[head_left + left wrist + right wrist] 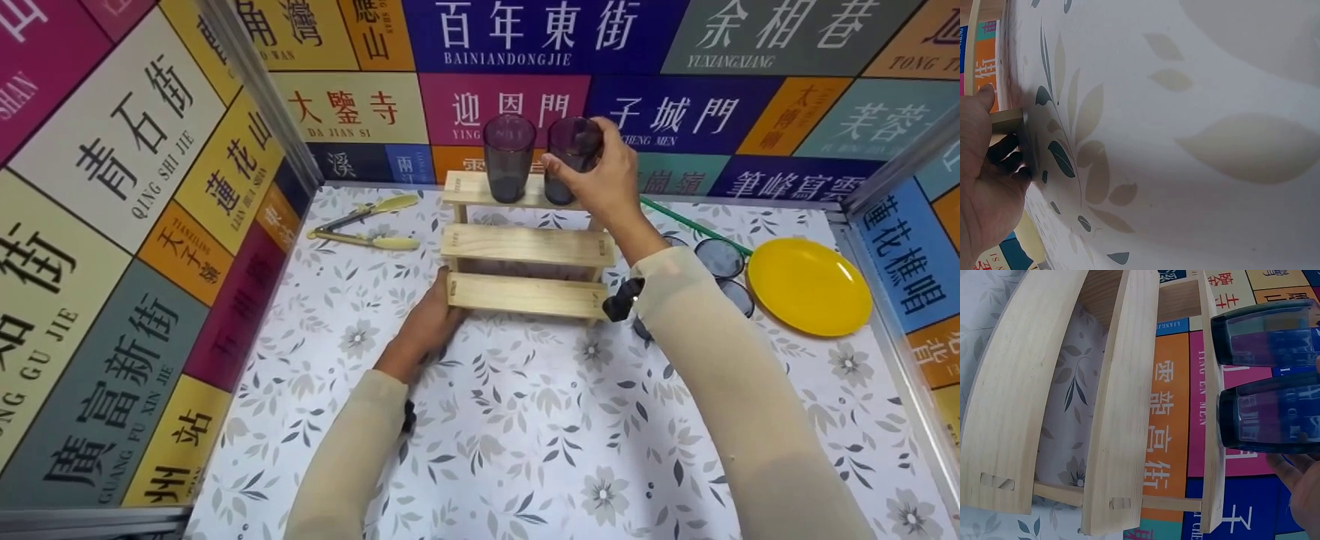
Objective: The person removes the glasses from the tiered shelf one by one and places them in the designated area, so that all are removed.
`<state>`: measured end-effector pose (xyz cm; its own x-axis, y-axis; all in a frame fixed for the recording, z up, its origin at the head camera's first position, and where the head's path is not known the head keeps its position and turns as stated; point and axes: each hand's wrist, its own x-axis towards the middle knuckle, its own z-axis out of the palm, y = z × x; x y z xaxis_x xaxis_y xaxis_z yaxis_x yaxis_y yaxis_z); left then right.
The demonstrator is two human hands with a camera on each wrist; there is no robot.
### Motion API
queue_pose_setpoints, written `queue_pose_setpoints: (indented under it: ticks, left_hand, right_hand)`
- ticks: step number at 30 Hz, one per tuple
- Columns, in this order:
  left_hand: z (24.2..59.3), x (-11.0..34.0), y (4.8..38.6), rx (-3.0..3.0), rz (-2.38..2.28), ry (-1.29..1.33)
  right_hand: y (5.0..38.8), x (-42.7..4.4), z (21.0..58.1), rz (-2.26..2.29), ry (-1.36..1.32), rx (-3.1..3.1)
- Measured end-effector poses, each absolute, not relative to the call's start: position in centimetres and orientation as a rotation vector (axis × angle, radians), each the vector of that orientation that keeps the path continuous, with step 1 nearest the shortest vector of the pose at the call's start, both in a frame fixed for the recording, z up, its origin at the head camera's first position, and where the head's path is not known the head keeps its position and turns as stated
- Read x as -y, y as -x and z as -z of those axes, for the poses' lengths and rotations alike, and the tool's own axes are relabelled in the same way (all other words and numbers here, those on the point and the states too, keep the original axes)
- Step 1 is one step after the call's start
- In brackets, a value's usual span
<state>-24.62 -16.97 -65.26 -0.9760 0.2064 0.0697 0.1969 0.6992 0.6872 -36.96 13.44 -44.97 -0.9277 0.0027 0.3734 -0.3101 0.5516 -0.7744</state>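
A three-tier wooden rack stands at the back middle of the table. Two dark tinted glasses stand upright side by side on its top tier: one on the left and one on the right. My right hand grips the right glass between thumb and fingers; in the right wrist view that glass meets the top tier. At the rack's lower left end, my left hand holds the bottom tier; in the left wrist view the left hand's fingers curl around a wooden part.
Yellow-tipped tongs lie left of the rack. To the right are several dark glasses, partly hidden by my right sleeve, a green stick and a yellow plate. Printed panels wall the back and sides.
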Motion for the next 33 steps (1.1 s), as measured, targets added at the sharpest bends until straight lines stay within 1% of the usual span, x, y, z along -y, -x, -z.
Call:
queue_pose_setpoints:
  ticks: [7, 14, 27, 33]
  left_hand:
    - [65.4, 17.0, 24.5, -2.875, -1.150, -0.340]
    - [65.3, 16.9, 24.5, -2.856, -1.139, -0.266]
    - [65.3, 17.0, 24.5, -2.859, -1.188, -0.333]
    - [65.5, 17.1, 24.5, -2.869, -1.139, -0.344]
  right_hand:
    - [36.3, -13.9, 44.4, -1.274, -0.280, 2.425]
    - [35.6, -14.6, 44.3, -1.216, -0.291, 2.408]
    - [33.6, -16.3, 44.0, -1.220, -0.374, 2.342]
    - [32.6, -17.0, 44.3, -1.204, -0.405, 2.308]
